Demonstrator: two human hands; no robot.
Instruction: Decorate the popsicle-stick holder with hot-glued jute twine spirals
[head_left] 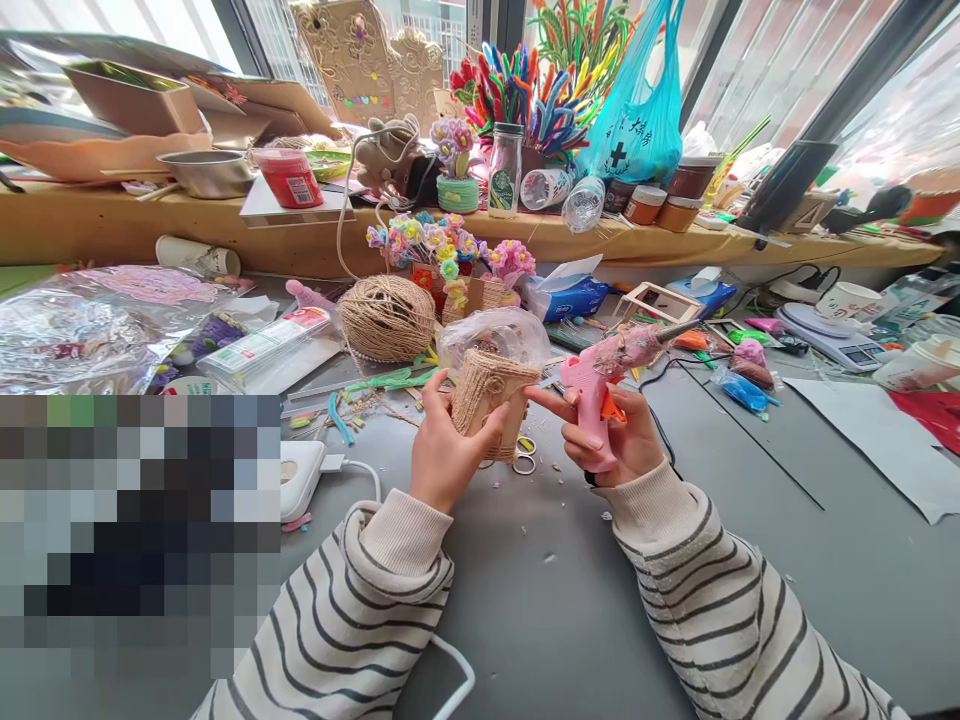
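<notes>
My left hand [444, 450] is closed around a small cup wrapped in jute twine [491, 400], held above the grey table. A crumpled clear plastic bag [495, 335] bulges out of the cup's top. My right hand [615, 440] grips the handle of a pink hot glue gun [607, 370], whose nozzle points up and to the right, away from the cup. The right index finger stretches toward the cup's side. Both arms wear striped sleeves.
A ball of jute twine [388, 317] and a bunch of pipe-cleaner flowers [450, 250] lie behind the cup. Scissors [523, 455] rest under it. A white charger [301, 478], a kitchen scale [829, 335] and craft clutter crowd the table; a wooden shelf [112, 225] runs behind.
</notes>
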